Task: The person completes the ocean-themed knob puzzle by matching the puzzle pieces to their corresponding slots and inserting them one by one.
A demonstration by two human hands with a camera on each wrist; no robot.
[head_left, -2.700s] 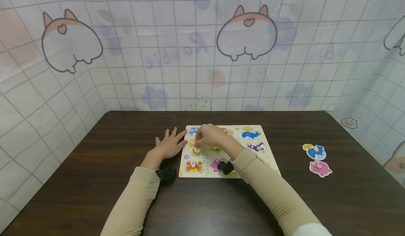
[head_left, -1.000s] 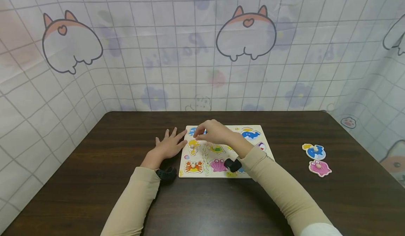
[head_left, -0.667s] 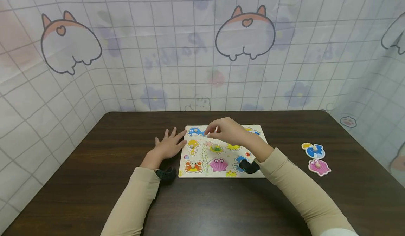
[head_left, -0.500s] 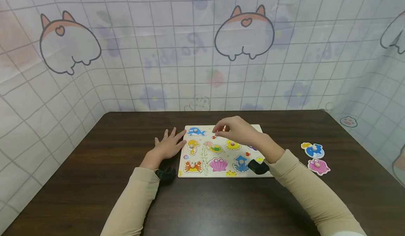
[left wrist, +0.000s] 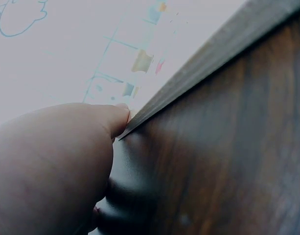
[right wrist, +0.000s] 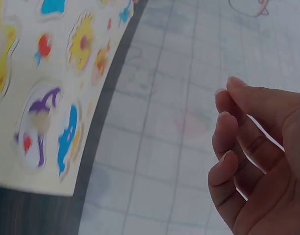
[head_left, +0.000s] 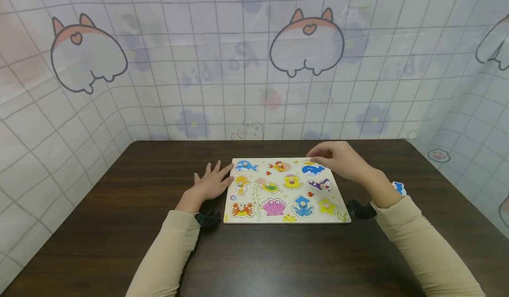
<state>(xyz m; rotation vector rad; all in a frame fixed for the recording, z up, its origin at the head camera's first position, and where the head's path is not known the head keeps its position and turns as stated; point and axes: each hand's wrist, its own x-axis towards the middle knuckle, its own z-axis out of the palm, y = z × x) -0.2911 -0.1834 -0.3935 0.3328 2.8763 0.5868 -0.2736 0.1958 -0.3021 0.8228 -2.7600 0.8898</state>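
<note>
My left hand rests on the dark table with fingers spread, its fingertips and thumb against the left edge of a knobbed animal puzzle board. In the left wrist view the thumb meets the board's side. Above the board's far right corner hovers my right hand; the right wrist view shows its fingers loosely bent around nothing. Knobbed pieces such as the crab, turtle and seahorse sit in the board. The pink shell and blue whale pictures show no knobs.
Behind my right forearm, part of a loose blue whale piece shows on the table. A patterned cloth wall surrounds the table's back and sides. Black bands are on both wrists.
My right hand has left the seahorse piece, which sits at the board's left, and moved right across the board. The forearm now covers the loose pink shell piece. My left hand stays put.
</note>
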